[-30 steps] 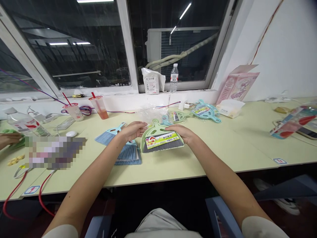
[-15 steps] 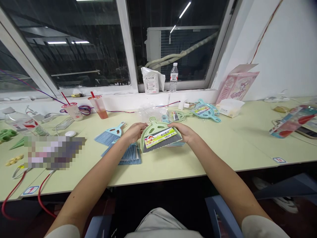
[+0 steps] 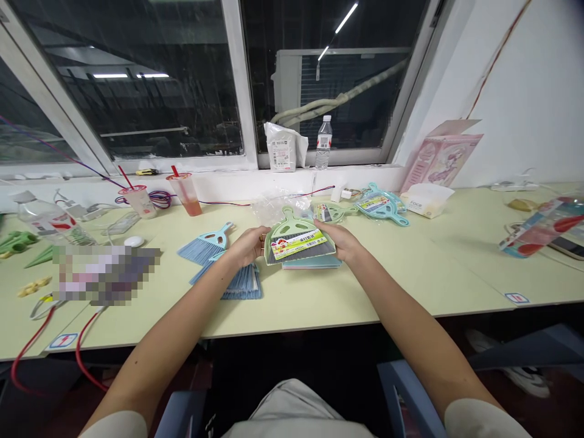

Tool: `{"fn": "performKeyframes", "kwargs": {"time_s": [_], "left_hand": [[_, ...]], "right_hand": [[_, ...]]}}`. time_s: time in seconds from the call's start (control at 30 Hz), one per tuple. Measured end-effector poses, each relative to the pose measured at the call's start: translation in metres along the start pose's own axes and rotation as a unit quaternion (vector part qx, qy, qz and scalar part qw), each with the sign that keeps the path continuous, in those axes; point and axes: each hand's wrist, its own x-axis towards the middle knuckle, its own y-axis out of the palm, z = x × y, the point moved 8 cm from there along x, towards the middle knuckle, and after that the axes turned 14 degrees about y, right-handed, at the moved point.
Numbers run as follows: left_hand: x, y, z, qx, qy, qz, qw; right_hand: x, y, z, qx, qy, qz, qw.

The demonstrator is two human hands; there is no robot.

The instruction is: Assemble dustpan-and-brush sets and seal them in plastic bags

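Note:
Between my two hands is a green dustpan (image 3: 292, 227) with a grey-bristled brush in it and a yellow printed label across the front. My left hand (image 3: 250, 244) is closed on its left edge, and my right hand (image 3: 338, 238) grips the right edge. Beneath it, blue dustpans (image 3: 314, 263) lie stacked on the table. Just left of my left hand lie blue brushes (image 3: 206, 241), bristles toward me, partly hidden by my forearm. Behind the green dustpan are a wrapped green set (image 3: 336, 212) and wrapped blue sets (image 3: 382, 204).
Crumpled clear plastic (image 3: 278, 205) lies behind my hands. Two drink cups (image 3: 186, 196) with red straws stand at the back left. A tissue pack (image 3: 427, 199) and a pink box (image 3: 441, 159) are at the back right. A water bottle (image 3: 323, 146) stands on the windowsill.
The green dustpan has tilted and sunk toward the blue stack, so more of the stack's front edge shows. Both hands keep hold of its sides. The view has shifted slightly.

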Motion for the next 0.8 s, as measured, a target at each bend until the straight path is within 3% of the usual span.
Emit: {"fn": "performKeyframes", "kwargs": {"time_s": [0.1, 0.27, 0.43, 0.57, 0.8], "left_hand": [[0.000, 0.002, -0.003, -0.005, 0.027, 0.010, 1.000], [0.005, -0.007, -0.004, -0.016, 0.071, -0.041, 0.997], [0.004, -0.010, -0.008, -0.038, 0.100, -0.073, 0.992], [0.002, -0.012, -0.011, -0.046, 0.103, -0.081, 0.990], [0.002, -0.010, -0.009, -0.051, 0.068, -0.047, 0.995]], "right_hand": [[0.001, 0.002, 0.006, 0.061, -0.019, 0.029, 0.998], [-0.005, 0.008, 0.020, 0.148, -0.091, 0.085, 0.981], [-0.007, 0.022, 0.008, 0.066, -0.049, 0.147, 0.986], [-0.004, 0.020, 0.000, -0.009, -0.032, 0.128, 0.991], [0.003, 0.013, 0.002, -0.012, -0.051, 0.093, 0.994]]}}
